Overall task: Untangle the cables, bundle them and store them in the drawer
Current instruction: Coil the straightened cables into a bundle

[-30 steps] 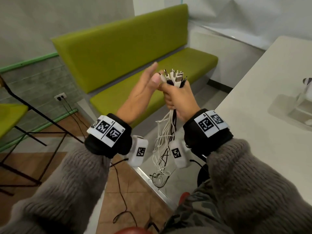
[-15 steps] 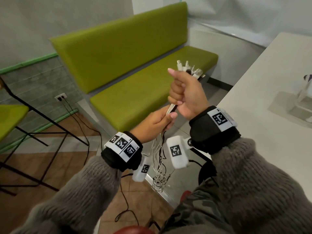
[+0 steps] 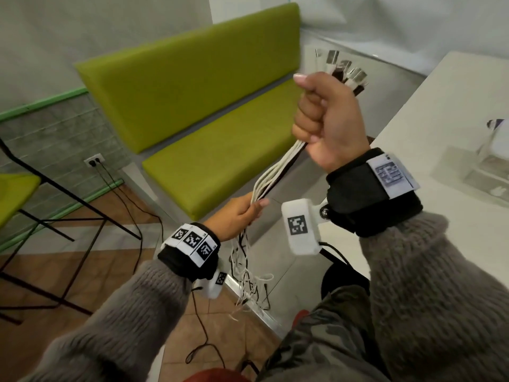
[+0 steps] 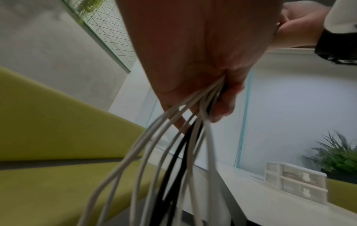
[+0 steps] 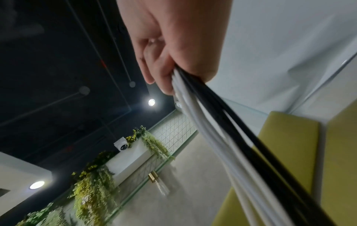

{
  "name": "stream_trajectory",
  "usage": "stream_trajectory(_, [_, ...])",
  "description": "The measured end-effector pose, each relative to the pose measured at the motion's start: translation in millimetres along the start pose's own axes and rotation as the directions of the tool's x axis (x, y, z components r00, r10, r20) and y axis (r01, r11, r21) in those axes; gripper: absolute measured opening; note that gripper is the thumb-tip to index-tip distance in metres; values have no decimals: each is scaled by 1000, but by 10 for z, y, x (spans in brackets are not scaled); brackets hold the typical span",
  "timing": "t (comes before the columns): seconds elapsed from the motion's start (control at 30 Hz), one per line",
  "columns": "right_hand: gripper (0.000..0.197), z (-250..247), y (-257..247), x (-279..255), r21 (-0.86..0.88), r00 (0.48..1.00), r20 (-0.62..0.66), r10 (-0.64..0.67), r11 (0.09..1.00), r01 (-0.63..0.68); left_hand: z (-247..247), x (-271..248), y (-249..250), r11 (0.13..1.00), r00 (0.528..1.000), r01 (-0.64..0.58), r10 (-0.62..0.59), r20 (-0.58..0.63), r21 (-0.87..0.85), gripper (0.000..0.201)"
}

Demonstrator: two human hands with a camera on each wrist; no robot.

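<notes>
While the right hand (image 3: pixel 327 125) is fisted tight round the cables (image 3: pixel 278 172) just below their plugs (image 3: pixel 344 70), its fingers (image 3: pixel 308 106) wrapped fully about the bunch, the left hand (image 3: pixel 239 213) sits lower on the same run, fingers (image 4: pixel 222 107) curled closed round the strands. Between the two hands the white and black cables lie taut and parallel, slanting down to the left. That looks like combing: the upper fist anchors the plug ends so they stay level, and the lower grip can slide down to draw the strands straight. Below the left hand the cables fan loose and end in a snarl (image 3: pixel 248 282) hanging over the floor, so the untangling seems unfinished and bundling has not begun.

The whole bunch is held in the air, off the table (image 3: pixel 454 111) at the right and in front of the green bench (image 3: pixel 209 128). A small drawer unit (image 4: pixel 295 180) stands on the table in the left wrist view; whether any drawer is open I cannot tell. The plugs are blurred, so their types are unclear. How many cables there are, and how knotted the low ends are, is hard to make out.
</notes>
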State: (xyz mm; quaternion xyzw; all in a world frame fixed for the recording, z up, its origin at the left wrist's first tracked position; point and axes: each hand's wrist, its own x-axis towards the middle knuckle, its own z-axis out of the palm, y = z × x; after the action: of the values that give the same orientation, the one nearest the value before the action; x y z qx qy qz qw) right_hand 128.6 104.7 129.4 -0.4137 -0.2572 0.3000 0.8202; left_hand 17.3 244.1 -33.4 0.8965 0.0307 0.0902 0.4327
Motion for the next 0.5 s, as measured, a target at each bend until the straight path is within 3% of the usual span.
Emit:
stream_trajectory(0.1, [51,-52,16,-37,-84,999,-31,-9,996,6,3,-4,-7,1000,999,23,-23,-24,-3,20])
stream_trajectory(0.17, [46,-112,37,-66,-274,998,-18,-53,961,46,-26,-17,-28,1000,1000,24,-24,-19,4,18])
stream_trajectory(0.27, [34,-187,76,-158,-647,991,45,-128,752,126,-117,7,-31,996,999,-23,25,-21,84,37])
stream_trajectory(0.37, [23,-236,177,-239,-826,988,134,-83,542,157,-208,50,21,979,995,-100,103,-9,180,59])
stream_trajectory(0.43, [24,-267,258,-263,-837,987,137,-83,523,160,-260,67,-9,965,993,-116,121,-8,234,69])
stream_trajectory(0.5, [31,-317,286,-258,-746,987,22,-160,654,123,-278,44,-64,952,995,-92,96,2,293,73])
